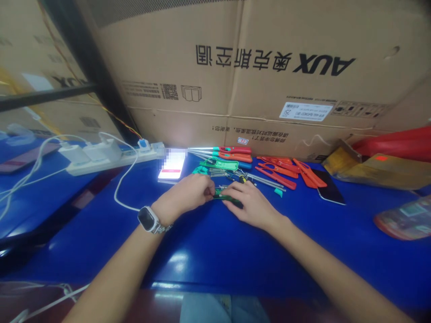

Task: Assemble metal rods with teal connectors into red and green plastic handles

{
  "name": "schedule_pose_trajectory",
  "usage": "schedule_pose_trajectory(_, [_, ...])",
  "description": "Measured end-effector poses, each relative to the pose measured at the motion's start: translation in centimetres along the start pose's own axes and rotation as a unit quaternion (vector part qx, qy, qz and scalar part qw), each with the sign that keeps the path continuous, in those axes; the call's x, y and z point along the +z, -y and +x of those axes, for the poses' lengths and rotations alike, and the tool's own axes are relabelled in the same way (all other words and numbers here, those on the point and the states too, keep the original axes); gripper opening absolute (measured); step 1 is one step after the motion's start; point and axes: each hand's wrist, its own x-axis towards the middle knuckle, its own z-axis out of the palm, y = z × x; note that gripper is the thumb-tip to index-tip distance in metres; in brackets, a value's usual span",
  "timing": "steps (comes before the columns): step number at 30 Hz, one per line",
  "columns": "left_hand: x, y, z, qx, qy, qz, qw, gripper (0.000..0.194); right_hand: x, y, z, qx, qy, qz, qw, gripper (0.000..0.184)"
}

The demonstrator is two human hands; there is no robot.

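A green lighter casing (218,194) lies low over the blue table between my hands, partly covered by fingers. My left hand (190,195), with a watch on the wrist, is closed in a pinch at the casing's left end; any small part inside the pinch is hidden. Curved over the right side of the casing, the fingers of my right hand (251,204) grip it. Just beyond, another green casing half (227,165) lies beside thin metal lighter tubes (267,181). A screwdriver-like yellow and black handle (242,179) shows behind my right hand. A small teal piece (278,192) lies to the right.
Long-nosed lighters, including a red one (235,149), lie at the back. Several orange-red casings (278,172) are right of them, near a dark phone (330,188). A lit phone (173,167) and a power strip (101,162) stand left. A large cardboard box (256,98) walls the back.
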Motion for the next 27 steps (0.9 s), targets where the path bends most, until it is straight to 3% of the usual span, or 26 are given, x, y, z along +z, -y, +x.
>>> schedule_pose_trajectory(5, [0.3,0.6,0.1,0.009,-0.017,-0.010,1.000,0.011,0.6,0.1,-0.1,-0.008,-0.006,-0.046,0.999,0.024])
schedule_pose_trajectory(10, [0.6,0.9,0.3,-0.015,0.000,-0.043,0.999,0.011,0.9,0.1,-0.1,-0.004,-0.016,-0.051,0.999,0.025])
schedule_pose_trajectory(27, [1.2,2.2,0.7,0.013,-0.024,-0.076,0.997,0.019,1.1,0.1,-0.1,0.000,-0.016,-0.056,0.998,0.028])
